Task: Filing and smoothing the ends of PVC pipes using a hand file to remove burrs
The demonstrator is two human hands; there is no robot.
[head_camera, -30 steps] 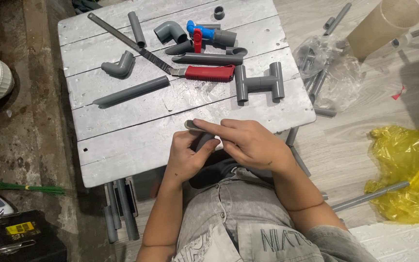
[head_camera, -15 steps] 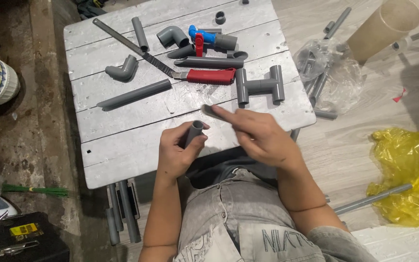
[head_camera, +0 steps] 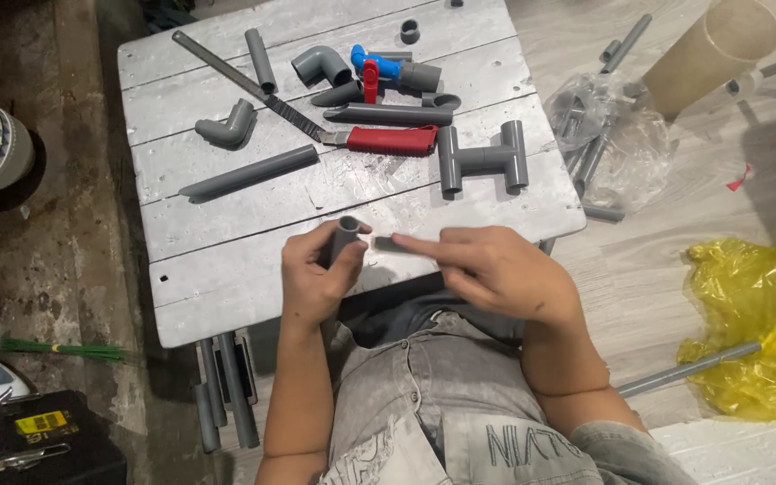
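Observation:
My left hand (head_camera: pixel 316 274) grips a short grey pipe piece (head_camera: pixel 347 235) upright, its open end facing up, at the near edge of a white-painted wooden table (head_camera: pixel 226 269). My right hand (head_camera: pixel 487 269) is beside it, its fingers pinching a small dark strip (head_camera: pixel 390 242) that points toward the pipe's mouth. Both hands hover just above the table's near planks, over my lap.
On the table lie a red-handled saw (head_camera: pixel 379 139), a grey H-shaped pipe assembly (head_camera: pixel 482 160), a long grey pipe (head_camera: pixel 249 172), grey elbows (head_camera: pixel 226 128), a blue-and-red valve (head_camera: pixel 372 67). A clear bag of pipes (head_camera: pixel 604 144), a cardboard tube (head_camera: pixel 707 54), a yellow bag (head_camera: pixel 756 323) lie right.
My hands have come apart. The left hand turned the short pipe upright, and the right hand drew the small strip away to the right of its mouth.

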